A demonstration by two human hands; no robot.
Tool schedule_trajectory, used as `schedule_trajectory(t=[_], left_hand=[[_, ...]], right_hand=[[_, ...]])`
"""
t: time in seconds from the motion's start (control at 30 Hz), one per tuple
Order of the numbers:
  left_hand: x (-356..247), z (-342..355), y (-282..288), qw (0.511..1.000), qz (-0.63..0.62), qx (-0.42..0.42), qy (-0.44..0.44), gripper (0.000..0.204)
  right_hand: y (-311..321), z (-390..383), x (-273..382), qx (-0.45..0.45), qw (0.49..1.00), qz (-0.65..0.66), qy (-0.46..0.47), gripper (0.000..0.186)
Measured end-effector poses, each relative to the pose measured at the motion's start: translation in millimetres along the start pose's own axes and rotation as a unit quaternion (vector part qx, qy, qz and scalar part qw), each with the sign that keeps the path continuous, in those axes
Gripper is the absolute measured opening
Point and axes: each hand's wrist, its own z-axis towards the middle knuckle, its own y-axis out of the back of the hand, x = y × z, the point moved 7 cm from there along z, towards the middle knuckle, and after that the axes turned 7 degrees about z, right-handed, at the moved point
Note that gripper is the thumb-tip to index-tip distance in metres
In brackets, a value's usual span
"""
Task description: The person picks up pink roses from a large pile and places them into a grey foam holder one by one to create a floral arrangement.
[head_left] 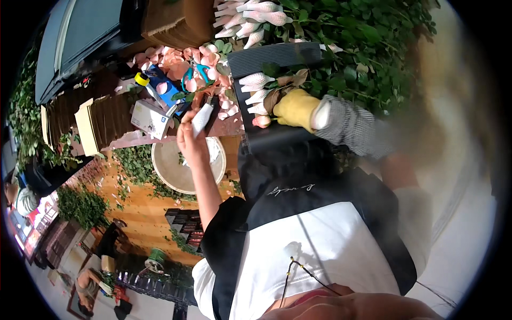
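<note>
My left hand [192, 137], bare, has its fingers closed on a white foam net sleeve [202, 118]. A dark, narrow object [212, 106] lies against the sleeve's far side; how they are joined I cannot tell. My right hand [295, 109] wears a yellow glove below a grey knitted sleeve. Its fingers curl round the stem side of a pale pink rose [261, 121] whose bloom is bare; the stem itself is hidden. Beside that rose, several blooms in white nets [256, 80] lie in a row on the black work surface [277, 137]. A dry brown leaf [298, 77] lies beyond the glove.
Loose pink petals [173, 60], blue-handled scissors [201, 72] and a small white box [151, 119] lie at the left. Below stands a round bin [160, 173]. A ribbed grey pad [277, 58], more netted roses [264, 16] and leafy stems [368, 58] fill the far side.
</note>
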Motion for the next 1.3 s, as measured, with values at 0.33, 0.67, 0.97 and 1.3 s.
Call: schedule_trajectory(t=[0.33, 0.67, 0.97, 1.3], left_hand=[[68.5, 6.6, -64.7, 0.775, 0.597, 0.208, -0.004, 0.027], [-3.2, 7.0, 0.4, 0.918, 0.353, 0.011, -0.178, 0.013], [53.7, 15.8, -82.8, 0.861, 0.477, 0.139, -0.109, 0.025], [51.2, 27.4, 10.3, 0.951, 0.308, 0.020, 0.021, 0.016]], right_hand=[[-1.9, 26.8, -14.9, -0.007, 0.994, -0.053, -0.093, 0.031], [18.8, -9.8, -22.5, -0.186, 0.968, 0.167, 0.031, 0.031], [27.1, 21.0, -26.6, -0.168, 0.979, -0.008, -0.120, 0.022], [25.6, -17.6, -11.0, -0.253, 0.954, -0.082, -0.136, 0.039]])
